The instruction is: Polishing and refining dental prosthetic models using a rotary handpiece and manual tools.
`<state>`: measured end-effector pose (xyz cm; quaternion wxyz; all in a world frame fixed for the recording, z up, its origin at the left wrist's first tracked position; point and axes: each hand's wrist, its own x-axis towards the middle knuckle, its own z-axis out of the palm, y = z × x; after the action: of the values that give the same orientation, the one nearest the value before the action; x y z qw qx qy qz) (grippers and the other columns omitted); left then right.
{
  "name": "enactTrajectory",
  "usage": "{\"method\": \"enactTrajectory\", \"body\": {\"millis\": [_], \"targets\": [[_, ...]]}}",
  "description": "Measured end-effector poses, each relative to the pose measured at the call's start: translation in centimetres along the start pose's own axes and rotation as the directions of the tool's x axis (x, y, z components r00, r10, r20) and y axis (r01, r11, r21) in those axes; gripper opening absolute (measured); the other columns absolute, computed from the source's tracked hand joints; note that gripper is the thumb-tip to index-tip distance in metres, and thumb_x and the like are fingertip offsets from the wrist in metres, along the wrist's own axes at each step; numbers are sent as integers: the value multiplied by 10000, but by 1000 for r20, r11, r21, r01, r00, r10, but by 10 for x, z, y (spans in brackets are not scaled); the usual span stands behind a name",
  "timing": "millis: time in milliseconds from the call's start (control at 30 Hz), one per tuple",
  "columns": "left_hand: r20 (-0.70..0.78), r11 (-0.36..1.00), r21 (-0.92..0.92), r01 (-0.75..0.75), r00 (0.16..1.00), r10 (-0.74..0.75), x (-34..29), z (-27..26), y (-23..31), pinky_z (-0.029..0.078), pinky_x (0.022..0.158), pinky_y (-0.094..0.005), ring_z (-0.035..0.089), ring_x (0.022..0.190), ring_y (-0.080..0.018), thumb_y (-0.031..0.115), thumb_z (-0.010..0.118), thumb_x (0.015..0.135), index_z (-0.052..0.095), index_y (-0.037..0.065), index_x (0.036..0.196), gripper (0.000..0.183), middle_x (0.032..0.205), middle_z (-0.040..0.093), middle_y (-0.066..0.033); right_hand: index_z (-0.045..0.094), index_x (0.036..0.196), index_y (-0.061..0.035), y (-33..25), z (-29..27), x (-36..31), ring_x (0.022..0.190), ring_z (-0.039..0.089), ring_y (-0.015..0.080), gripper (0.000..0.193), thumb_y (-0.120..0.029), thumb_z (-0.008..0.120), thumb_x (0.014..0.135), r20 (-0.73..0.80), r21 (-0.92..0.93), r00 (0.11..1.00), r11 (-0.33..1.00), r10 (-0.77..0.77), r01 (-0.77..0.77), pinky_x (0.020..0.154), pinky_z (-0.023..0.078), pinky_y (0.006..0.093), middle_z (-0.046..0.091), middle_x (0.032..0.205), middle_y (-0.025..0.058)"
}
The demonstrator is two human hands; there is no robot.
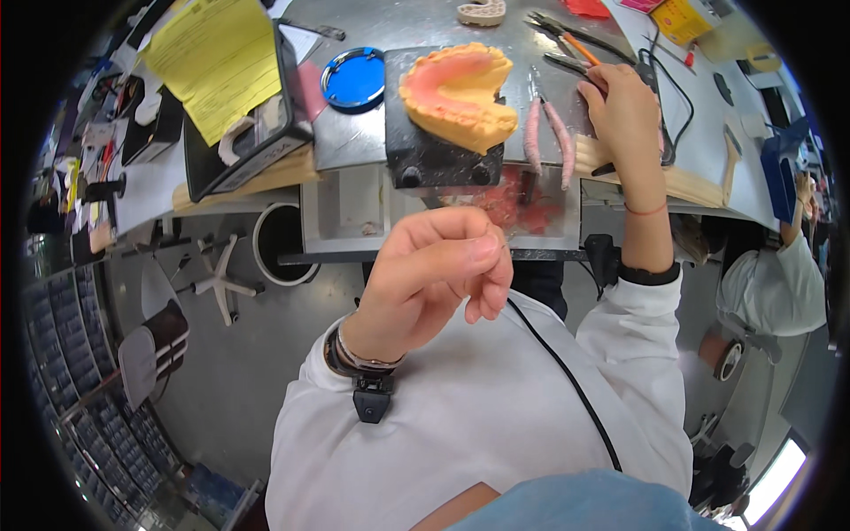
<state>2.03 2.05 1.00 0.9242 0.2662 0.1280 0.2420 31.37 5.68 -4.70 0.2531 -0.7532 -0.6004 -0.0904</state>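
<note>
Left hand (425, 276): raised in front of the chest, short of the drawer; fingers curled in, narrow, thumb against forefinger; cannot tell whether anything small is pinched.
Right hand (624, 106): out over the right of the bench, fingertips at the tools; cannot tell whether it grips one.
Model (491, 133): yellow dental arch with a pink layer, on the block, beyond the left hand and well apart from both hands.
Block (405, 115): black, at the near edge of the bench (341, 142), under the model.
Pliers (562, 142): pink-wrapped handles spread, between block and right hand.
Orange rod (580, 48): among dark-handled tools (613, 48), at the right fingertips.
Blue dish (356, 80): round, dark rim, just left of the block.
Pale arch (482, 11): far side of the bench, beyond the model.
Box (288, 111): black, left of the dish; yellow sheet (212, 66) leaning out of it.
Drawer (343, 196): pulled out below the bench; red scraps (536, 214) at its right.
</note>
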Motion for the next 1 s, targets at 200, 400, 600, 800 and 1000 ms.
{"method": "enactTrajectory", "body": {"millis": [200, 400, 600, 800, 1000], "targets": [[-93, 999, 34, -16, 995, 19, -13, 18, -3, 326, 423, -226, 403, 476, -109, 134, 435, 904, 477, 27, 709, 226, 606, 510, -82, 625, 851, -24, 6, 19, 7, 819, 599, 322, 161, -157, 674, 775, -95, -182, 985, 975, -143, 124, 715, 491, 396, 613, 859, 142], [-92, 999, 39, -15, 996, 19, -16, 23, -6, 327, 427, -222, 396, 470, -109, 145, 409, 920, 472, 33, 711, 246, 600, 499, -69, 611, 864, -20, 18, 21, 15, 818, 585, 341, 153, -168, 575, 850, -41, -325, 977, 927, -210, 186, 724, 478, 420, 608, 873, 158], [-164, 996, 68, -53, 984, 63, -23, 27, -6, 328, 434, -227, 382, 464, -115, 143, 395, 920, 463, 39, 708, 245, 593, 488, -63, 541, 1078, 6, -3, -26, -17, 1109, 550, 319, 252, -166, 427, 932, -301, 377, 926, 864, -228, 335, 894, 458, 397, 546, 1160, 191], [-247, 982, 146, -121, 957, 155, -18, 36, -6, 334, 452, -240, 388, 471, -125, 144, 395, 910, 461, 40, 704, 240, 593, 493, -70, 540, 1052, 46, -87, -99, -94, 1045, 587, 390, 450, -332, 307, 977, 324, 946, 945, 9, -44, -324, 1006, 359, 516, 604, 1094, 207], [-273, 964, 187, -191, 932, 238, -18, 39, -13, 347, 461, -245, 405, 484, -124, 156, 399, 910, 465, 43, 705, 243, 589, 499, -69, 587, 859, -12, -106, -90, -112, 820, 646, 270, 122, -134, 584, 855, 198, 862, 929, 507, -312, -13, 919, 456, 474, 671, 940, 116]]}}
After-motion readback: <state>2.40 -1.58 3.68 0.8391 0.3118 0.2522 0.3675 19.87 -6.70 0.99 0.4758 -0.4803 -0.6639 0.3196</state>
